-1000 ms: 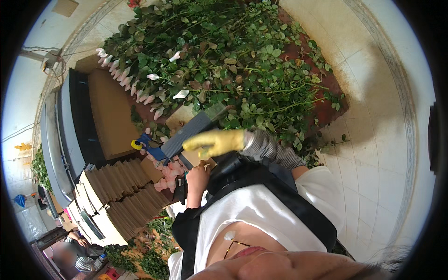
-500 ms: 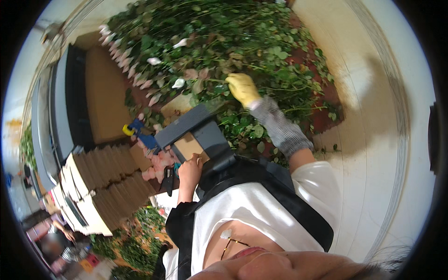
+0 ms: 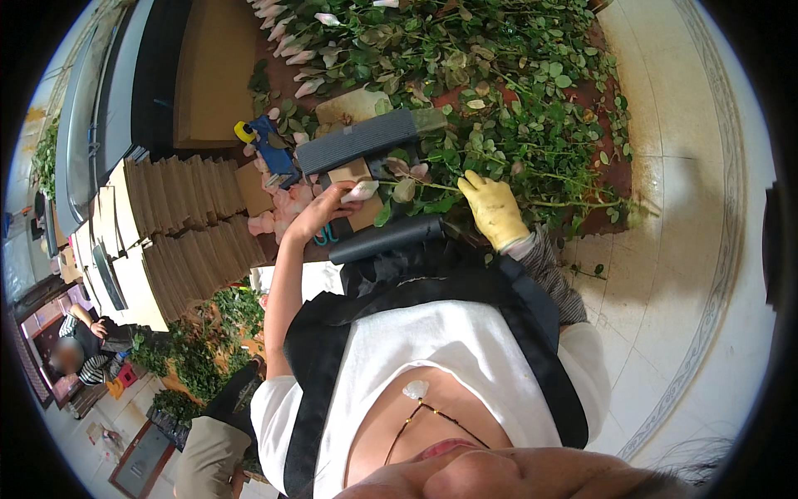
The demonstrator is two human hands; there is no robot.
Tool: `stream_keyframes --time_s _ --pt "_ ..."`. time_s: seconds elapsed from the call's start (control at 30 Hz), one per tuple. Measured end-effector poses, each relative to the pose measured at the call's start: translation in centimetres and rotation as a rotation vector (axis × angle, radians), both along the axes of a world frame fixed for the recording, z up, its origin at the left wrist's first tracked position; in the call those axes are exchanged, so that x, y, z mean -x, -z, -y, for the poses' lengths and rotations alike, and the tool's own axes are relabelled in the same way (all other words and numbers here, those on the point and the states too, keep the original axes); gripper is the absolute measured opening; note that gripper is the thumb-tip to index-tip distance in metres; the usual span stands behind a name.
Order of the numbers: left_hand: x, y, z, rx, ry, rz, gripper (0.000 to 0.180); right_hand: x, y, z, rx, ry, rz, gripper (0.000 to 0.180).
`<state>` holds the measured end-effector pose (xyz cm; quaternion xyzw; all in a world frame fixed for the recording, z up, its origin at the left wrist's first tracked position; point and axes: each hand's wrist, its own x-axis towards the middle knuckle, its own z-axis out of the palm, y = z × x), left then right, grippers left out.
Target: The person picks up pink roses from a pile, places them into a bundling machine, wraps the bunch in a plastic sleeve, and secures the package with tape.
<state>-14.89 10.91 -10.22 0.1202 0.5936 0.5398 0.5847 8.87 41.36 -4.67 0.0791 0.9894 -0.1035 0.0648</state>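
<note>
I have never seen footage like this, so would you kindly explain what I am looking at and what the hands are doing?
This is a single round fisheye picture from a camera worn on a person's head, looking down over their chest and black apron, so straight edges look bent. There is no machine, only two hands. The left hand is bare and pinches a pale rose bud. The right hand wears a yellow glove and grips the leafy stem of that rose. Ahead lies a big heap of roses on a table, a dark ridged block, and stacks of folded brown cardboard at the left.
</note>
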Motion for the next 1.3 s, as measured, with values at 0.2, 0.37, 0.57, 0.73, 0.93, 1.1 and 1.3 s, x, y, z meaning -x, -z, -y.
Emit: stream_keyframes --time_s 0.2,0.37,0.57,0.73,0.93,1.1,1.3 --pt "-1.0 -0.7 -2.5 0.284 0.221 -0.576 0.047 -2.4 9.8 -1.4 0.322 -0.098 -0.322 0.039" --pt "-2.8 -0.3 -1.5 0.123 0.227 -0.751 0.038 1.9 3.0 -6.2 0.713 -0.073 0.228 0.05" --pt "-4.6 -0.6 -0.7 0.083 0.118 -0.814 0.036 18.2 -1.8 -12.0 0.625 0.124 -0.595 0.043" --pt "-4.7 -0.9 -1.6 0.053 0.095 -0.859 0.032 28.1 9.1 -16.7 -0.203 0.262 -0.453 0.041" --pt "-5.3 0.1 -0.5 0.05 -0.003 -0.82 0.032 23.2 3.6 -12.7 0.293 0.109 -0.744 0.026" --pt "-5.5 1.3 -0.6 0.001 -0.058 -0.769 0.027 14.1 -2.8 -13.6 0.454 0.271 -0.272 0.032" --pt "-5.4 1.0 -0.8 -0.04 -0.078 -0.73 0.024 7.2 -9.6 -7.9 0.677 -0.073 -0.505 0.029"
